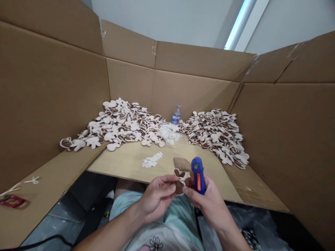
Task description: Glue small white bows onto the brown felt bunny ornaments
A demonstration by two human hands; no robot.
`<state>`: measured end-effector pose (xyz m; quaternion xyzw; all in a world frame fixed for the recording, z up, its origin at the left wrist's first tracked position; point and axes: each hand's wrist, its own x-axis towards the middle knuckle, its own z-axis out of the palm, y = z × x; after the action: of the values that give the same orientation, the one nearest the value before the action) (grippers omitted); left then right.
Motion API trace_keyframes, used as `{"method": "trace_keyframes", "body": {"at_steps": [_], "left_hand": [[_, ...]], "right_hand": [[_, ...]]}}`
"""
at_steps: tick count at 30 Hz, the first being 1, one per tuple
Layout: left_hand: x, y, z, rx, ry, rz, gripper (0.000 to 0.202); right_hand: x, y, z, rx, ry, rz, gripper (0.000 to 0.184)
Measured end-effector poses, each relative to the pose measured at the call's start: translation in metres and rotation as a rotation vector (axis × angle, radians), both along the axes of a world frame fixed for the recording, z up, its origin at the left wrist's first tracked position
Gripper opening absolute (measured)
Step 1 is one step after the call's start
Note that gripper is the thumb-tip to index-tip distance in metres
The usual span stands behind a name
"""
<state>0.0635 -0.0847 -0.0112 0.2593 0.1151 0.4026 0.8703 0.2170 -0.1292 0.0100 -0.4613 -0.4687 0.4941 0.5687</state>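
Observation:
Between the fingertips of my left hand [158, 195] is a small brown-and-white felt ornament [179, 188] with rounded ears, held just above the front edge of the board. My right hand [208, 204] grips a blue glue gun [197, 167] with an orange trigger. The thumb of that hand also touches the ornament's right side. Just beyond the ornament lies a flat brown piece [182, 164], partly covered by the hands. A small group of white paper tags [152, 160] rests on the board to the left of it.
Heaps of similar felt ornaments stand at the left [123, 125] and right [217, 136]. Between them are a plastic bottle [176, 116] and more white tags [169, 134]. Cardboard walls [196, 83] enclose the board. A red tool [12, 201] and pale cord [31, 180] lie far left.

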Motion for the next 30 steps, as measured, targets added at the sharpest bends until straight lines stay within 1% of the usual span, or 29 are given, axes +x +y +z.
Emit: {"method": "trace_keyframes", "body": {"at_steps": [4,7,10,13,16,21,26,30], "left_hand": [[-0.004,0.000,0.003,0.046,0.017,-0.011,0.032],[-0.008,0.003,0.007,0.089,0.056,0.010,0.033],[-0.014,0.010,0.011,0.147,0.109,0.066,0.033],[-0.022,0.020,0.017,0.209,0.164,0.138,0.035],[-0.030,0.026,0.022,0.262,0.229,0.202,0.036],[-0.036,0.027,0.028,0.323,0.330,0.282,0.035],[-0.039,0.027,0.031,0.343,0.348,0.282,0.035],[-0.041,0.028,0.030,0.355,0.341,0.258,0.036]], "right_hand": [[-0.004,-0.002,-0.003,-0.033,0.034,0.004,0.036],[-0.004,-0.003,0.000,-0.049,0.002,0.014,0.037],[0.002,-0.001,0.008,-0.012,-0.157,-0.017,0.037],[0.008,0.001,0.015,0.058,-0.311,-0.146,0.036],[0.013,0.001,0.017,0.124,-0.449,-0.252,0.032],[0.015,0.000,0.013,0.171,-0.670,-0.259,0.025],[0.017,0.000,0.010,0.214,-0.766,-0.337,0.027],[0.019,0.000,0.010,0.203,-0.793,-0.347,0.026]]}}
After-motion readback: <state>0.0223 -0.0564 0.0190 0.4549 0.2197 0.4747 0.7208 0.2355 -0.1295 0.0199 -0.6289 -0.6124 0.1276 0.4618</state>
